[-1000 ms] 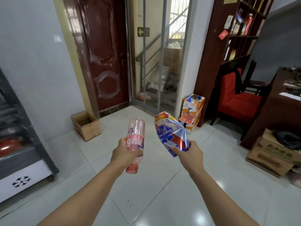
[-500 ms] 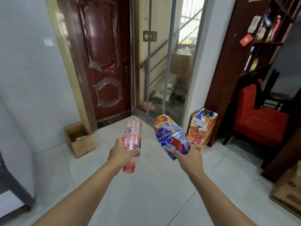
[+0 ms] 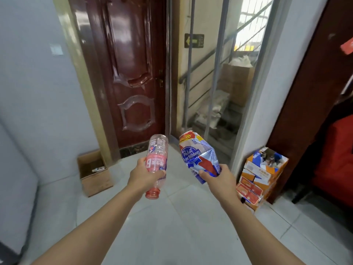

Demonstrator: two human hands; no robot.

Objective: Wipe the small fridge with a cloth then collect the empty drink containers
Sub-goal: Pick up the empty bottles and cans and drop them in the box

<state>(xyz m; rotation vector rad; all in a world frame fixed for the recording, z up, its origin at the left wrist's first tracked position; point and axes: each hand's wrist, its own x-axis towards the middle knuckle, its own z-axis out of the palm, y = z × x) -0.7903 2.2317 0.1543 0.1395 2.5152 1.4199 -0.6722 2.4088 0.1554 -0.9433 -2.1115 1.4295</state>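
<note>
Both containers are in hand — left hand (image 3: 142,175) grips the pink bottle (image 3: 156,161), right hand (image 3: 217,177) the crushed can (image 3: 199,159) — and the cardboard box (image 3: 94,173) (likely drop-off) looms nearer than before.

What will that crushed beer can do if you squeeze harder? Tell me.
The crushed beer can probably buckles further: its wall is already creased. It looks light, since the right hand holds it by one end. Folded edges may be sharp.

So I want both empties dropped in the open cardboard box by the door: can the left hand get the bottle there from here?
Probably not yet. The left hand holds the bottle in the air, and the box sits on the floor further left and ahead; nothing blocks the way.
</note>
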